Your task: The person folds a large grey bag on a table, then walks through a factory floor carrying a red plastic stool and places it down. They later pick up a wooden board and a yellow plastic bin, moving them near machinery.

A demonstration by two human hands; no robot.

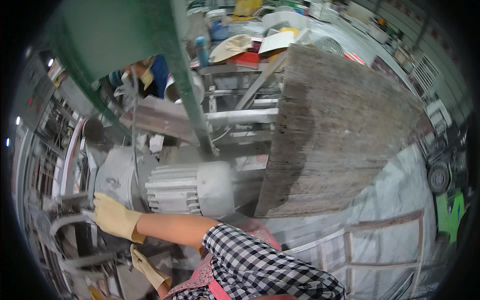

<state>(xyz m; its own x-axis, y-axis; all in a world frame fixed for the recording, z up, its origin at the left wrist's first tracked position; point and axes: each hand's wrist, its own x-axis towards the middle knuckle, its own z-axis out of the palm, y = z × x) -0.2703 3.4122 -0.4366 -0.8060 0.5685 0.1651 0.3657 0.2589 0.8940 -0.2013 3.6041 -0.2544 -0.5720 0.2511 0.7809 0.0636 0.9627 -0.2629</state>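
My right hand, in a cream glove, reaches across to the left on a bare forearm below a black-and-white checked sleeve. Its fingers are curled beside a pale metal part of a machine; what they grip is hidden. Lower down, my left hand, gloved alike, has its fingers stretched out near a grey surface, with nothing visible in it. Just beyond my right forearm lies a dusty grey electric motor with cooling fins. A round grey housing joins its left end.
A large worn wooden board stands tilted right of the motor. Green steel posts rise ahead. Beyond is a cluttered bench with a blue container and a red box. A metal frame lies at the lower right.
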